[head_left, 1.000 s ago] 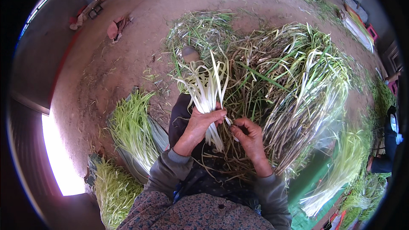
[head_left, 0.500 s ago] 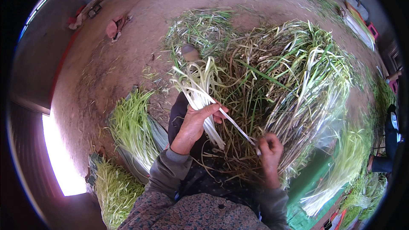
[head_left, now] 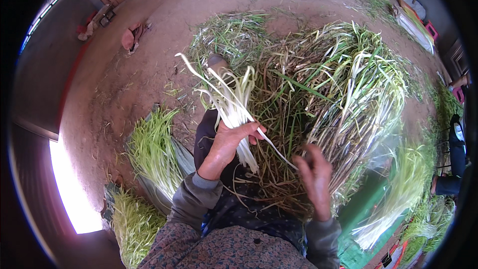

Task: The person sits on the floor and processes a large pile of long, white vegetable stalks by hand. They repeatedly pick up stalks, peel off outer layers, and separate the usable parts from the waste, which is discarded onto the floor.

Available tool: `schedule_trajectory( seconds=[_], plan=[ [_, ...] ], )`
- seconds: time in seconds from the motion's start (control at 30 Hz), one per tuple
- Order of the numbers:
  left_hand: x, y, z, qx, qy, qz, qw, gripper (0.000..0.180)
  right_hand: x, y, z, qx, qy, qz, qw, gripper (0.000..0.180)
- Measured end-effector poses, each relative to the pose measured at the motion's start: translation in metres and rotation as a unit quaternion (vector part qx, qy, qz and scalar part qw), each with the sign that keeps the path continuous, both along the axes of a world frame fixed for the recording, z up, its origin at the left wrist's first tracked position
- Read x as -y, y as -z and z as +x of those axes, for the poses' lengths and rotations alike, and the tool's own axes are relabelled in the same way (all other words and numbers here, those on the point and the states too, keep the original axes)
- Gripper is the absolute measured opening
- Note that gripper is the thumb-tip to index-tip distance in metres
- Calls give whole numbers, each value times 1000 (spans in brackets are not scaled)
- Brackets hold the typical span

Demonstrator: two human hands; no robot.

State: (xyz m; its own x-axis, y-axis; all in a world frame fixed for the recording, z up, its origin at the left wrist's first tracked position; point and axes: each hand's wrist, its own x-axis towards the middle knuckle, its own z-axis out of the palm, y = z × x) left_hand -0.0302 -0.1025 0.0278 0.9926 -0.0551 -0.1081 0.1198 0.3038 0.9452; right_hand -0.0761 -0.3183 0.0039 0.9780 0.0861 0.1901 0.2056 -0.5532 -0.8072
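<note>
Left hand (head_left: 226, 144) grips a bunch of pale stalks (head_left: 231, 104) beside the heaped greens (head_left: 343, 99) while the blurred right hand (head_left: 314, 179), fingers half-curled, strips one strand (head_left: 276, 150), best drawn steadily away.

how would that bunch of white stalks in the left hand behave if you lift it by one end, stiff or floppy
Probably floppy: the white stalks curl and splay outward above the left hand. Likely light, since that hand alone holds the whole bunch up. A single strand trails toward the blurred right hand, so loose pieces may slip out easily.
</note>
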Motion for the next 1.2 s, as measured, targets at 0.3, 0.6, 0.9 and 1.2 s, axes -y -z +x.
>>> schedule_trajectory(
  seconds=[0.3,0.6,0.9,1.2],
  plan=[
    [-1,3,-2,-13,38,10,999,12,-42,-7,38,-67,-207,156,963,7],
    [3,12,1,-36,74,-30,996,14,-34,17,27,-212,-197,342,894,6],
    [-9,4,9,-9,23,-37,999,13,10,32,-27,-156,-48,132,978,6],
    [-12,0,12,8,7,-11,1000,12,55,37,-56,-48,98,60,992,14]
  ],
)
